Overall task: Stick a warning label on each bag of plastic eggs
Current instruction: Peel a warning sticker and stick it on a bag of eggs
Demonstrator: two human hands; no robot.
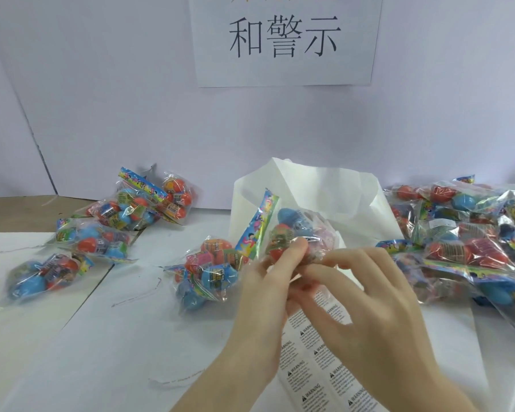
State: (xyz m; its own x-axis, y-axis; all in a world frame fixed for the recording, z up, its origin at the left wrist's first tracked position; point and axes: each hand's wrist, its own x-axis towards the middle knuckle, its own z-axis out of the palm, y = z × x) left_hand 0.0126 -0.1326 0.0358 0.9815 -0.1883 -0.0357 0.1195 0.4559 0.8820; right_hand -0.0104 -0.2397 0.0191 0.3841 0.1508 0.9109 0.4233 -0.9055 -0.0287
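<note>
Clear crinkly plastic bag of red, blue and pink plastic eggs (295, 230) with a bright striped paper top, held up above the white tabletop (72, 337), near the middle. Left hand (262, 301) curled round the near side of this bag, thumb pressed on a red egg inside. Right hand (378, 301) just beside it, fingertips touching the same bag from the right; grip there looks like a pinch on the plastic, though a small label between the fingers too blurry to tell. White sheet of warning labels (312, 367) flat on the tabletop under both hands. One more bag of eggs (208, 275) just left of the hands. Four other bags (101, 227) far left. Big pile of bags (470, 236) on the right. White paper bag (324, 188) behind. White paper sign with big black writing (283, 40) on the far wall.
</note>
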